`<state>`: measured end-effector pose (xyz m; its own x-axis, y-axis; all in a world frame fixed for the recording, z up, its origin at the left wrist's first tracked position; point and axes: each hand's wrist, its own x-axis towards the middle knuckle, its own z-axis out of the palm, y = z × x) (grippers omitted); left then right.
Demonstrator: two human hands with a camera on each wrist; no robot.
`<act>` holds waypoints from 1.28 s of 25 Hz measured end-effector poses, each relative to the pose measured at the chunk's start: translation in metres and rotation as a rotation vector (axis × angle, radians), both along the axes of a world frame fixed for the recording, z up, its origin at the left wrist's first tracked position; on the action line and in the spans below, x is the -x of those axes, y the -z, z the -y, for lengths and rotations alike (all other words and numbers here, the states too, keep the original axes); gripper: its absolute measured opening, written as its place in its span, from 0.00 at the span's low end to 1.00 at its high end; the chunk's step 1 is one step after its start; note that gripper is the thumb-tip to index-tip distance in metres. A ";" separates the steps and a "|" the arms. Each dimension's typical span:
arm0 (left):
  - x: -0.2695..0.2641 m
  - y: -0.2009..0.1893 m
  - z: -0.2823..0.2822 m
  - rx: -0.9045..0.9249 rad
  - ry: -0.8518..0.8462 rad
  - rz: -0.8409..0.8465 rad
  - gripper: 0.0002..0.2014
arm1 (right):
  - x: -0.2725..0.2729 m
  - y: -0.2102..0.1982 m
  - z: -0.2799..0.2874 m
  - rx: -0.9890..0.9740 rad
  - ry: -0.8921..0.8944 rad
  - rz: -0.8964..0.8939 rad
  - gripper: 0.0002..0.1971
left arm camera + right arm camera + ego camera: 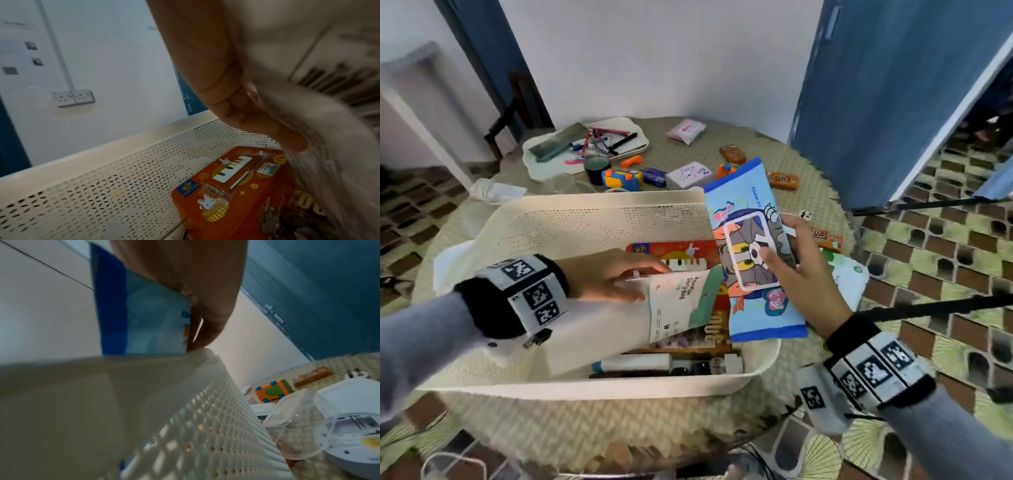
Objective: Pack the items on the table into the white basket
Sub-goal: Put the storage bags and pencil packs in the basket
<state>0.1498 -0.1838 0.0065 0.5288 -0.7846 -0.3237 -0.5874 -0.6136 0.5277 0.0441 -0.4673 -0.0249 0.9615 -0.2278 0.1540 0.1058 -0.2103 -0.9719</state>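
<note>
Pinching the blue wipes pack (751,253) by its long right edge, thumb across the printed face and fingers behind, the right hand (803,274) holds it tilted over the right end of the white basket (599,219). It looks soft, light and slick, so a mid-edge hold suits it (a corner would likely flop). The left hand (607,274) grips the top of a limp storage bag (681,301) inside the basket. Blur hides the bag's print in the left wrist view, and items beneath it are mostly covered.
</note>
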 end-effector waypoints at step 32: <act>-0.027 0.119 0.009 0.185 0.338 0.002 0.30 | 0.037 0.024 -0.058 0.539 0.404 0.051 0.19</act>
